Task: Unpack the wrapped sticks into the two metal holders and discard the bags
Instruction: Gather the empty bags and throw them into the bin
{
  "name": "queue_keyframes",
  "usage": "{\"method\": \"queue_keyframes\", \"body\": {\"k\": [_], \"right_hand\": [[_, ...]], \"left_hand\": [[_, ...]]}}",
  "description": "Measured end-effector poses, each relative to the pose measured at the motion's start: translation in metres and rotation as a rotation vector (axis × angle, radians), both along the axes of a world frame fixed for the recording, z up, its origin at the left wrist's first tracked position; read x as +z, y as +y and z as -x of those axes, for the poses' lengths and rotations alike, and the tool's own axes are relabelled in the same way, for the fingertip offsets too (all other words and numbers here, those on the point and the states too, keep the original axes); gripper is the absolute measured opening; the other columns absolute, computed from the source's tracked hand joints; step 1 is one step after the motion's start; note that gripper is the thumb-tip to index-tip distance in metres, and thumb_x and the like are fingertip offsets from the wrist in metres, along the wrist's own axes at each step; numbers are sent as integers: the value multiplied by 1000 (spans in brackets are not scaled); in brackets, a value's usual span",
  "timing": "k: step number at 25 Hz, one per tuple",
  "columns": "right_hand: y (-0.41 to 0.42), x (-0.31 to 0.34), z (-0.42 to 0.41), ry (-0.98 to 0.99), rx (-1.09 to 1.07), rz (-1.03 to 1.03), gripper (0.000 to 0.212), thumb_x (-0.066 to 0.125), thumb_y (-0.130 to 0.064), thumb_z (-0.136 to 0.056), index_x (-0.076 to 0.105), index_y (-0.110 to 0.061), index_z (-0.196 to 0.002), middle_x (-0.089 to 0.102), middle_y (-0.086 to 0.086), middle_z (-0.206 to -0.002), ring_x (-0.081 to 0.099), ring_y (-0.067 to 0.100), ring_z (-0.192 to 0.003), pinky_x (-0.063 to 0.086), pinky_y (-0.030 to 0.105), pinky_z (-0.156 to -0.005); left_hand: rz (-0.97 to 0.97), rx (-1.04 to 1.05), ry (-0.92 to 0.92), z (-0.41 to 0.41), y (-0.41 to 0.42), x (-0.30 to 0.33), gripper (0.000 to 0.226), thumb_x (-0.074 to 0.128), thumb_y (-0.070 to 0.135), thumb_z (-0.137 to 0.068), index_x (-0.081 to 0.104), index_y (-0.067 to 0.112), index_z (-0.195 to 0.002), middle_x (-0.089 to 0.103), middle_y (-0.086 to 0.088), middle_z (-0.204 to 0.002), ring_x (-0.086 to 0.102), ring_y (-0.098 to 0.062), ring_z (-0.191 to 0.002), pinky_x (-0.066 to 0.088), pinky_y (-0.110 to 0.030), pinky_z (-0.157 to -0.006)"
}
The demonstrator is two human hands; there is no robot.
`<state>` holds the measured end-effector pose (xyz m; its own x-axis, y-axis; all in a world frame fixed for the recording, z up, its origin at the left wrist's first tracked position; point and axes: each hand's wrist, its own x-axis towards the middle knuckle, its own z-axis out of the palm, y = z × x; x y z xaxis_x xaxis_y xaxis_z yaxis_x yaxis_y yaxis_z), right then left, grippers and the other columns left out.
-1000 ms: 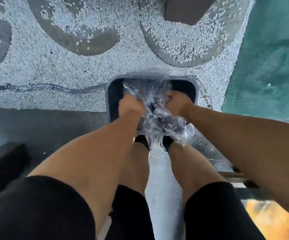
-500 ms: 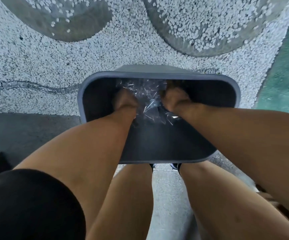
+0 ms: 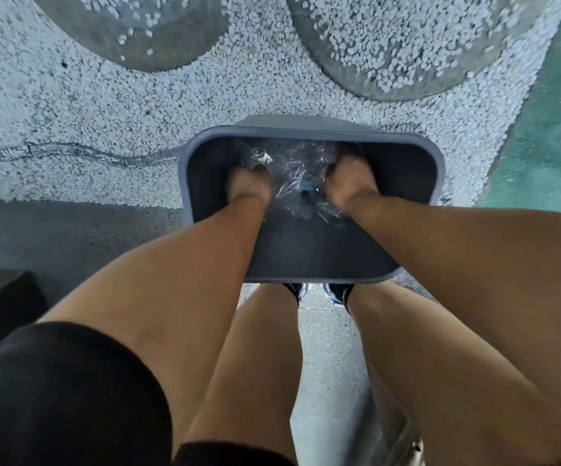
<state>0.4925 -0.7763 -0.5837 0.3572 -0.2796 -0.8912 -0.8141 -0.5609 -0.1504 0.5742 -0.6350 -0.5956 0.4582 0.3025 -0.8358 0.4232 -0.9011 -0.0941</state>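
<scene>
A grey bin [image 3: 438, 169] with a dark inside stands on the floor right in front of my feet. Both my hands reach down into it. My left hand [image 3: 248, 186] and my right hand [image 3: 349, 183] each grip a side of a crumpled bundle of clear plastic bags [image 3: 294, 178], which sits between them below the bin's rim. My fingers are hidden in the plastic. No sticks or metal holders are in view.
Pebbled light floor [image 3: 104, 105] with two round grey patches lies beyond the bin. A dark cable [image 3: 70, 153] runs along it at the left. A green surface [image 3: 551, 136] is at the right, a dark block [image 3: 0, 297] at the lower left.
The bundle of bags has gone from above the bin's rim down into the bin, with both hands pushing in after it. The camera has come closer to the bin.
</scene>
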Motion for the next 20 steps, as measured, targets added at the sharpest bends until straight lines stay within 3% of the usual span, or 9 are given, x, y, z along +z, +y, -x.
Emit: {"method": "queue_keyframes", "body": {"k": [4,7,9,11,12,16,20], "right_hand": [[-7,69,9,-35,-43,19,29,48,-16,-102,65,1,-119,69,23,-120,67,36,-110,48,31,-82],[-10,134,14,5,-26,-76,34,45,-21,-104,60,-1,-127,65,23,-126,64,38,-116,50,38,-90],[-8,183,17,83,-53,-146,36,41,-18,-105,62,2,-127,63,24,-128,61,39,-118,49,41,-92],[-9,228,18,136,-30,-192,38,40,-17,-104,63,1,-128,64,23,-129,60,40,-120,48,43,-94],[-9,253,18,142,13,-196,38,40,-18,-104,63,2,-127,64,22,-129,60,39,-120,49,42,-93],[2,342,27,115,91,-238,39,36,-13,-104,63,4,-125,63,23,-131,61,38,-121,50,42,-94],[16,430,31,83,163,-203,34,40,-12,-101,66,3,-117,67,21,-124,64,35,-111,44,33,-81]], "left_hand": [[80,-103,34,2,-12,85,43,56,31,-100,61,1,-130,67,-19,-130,63,-37,-121,50,-35,-96],[170,-156,241,6,-26,148,40,51,32,-102,59,1,-126,69,-12,-115,68,-30,-102,54,-33,-85],[218,-121,380,11,-30,197,39,51,30,-102,61,2,-126,72,-16,-111,72,-29,-95,62,-41,-86],[240,-185,446,13,-32,239,37,51,28,-103,62,2,-127,73,-18,-109,73,-31,-93,64,-44,-79],[250,-224,443,14,-30,261,38,50,28,-104,61,2,-128,72,-18,-110,73,-32,-96,63,-44,-77],[274,-394,302,18,-20,359,37,46,22,-103,64,-2,-123,69,-21,-120,69,-36,-106,57,-45,-96],[328,-468,274,23,4,458,37,41,20,-108,63,-4,-124,67,-23,-122,66,-36,-114,53,-43,-97]]}}
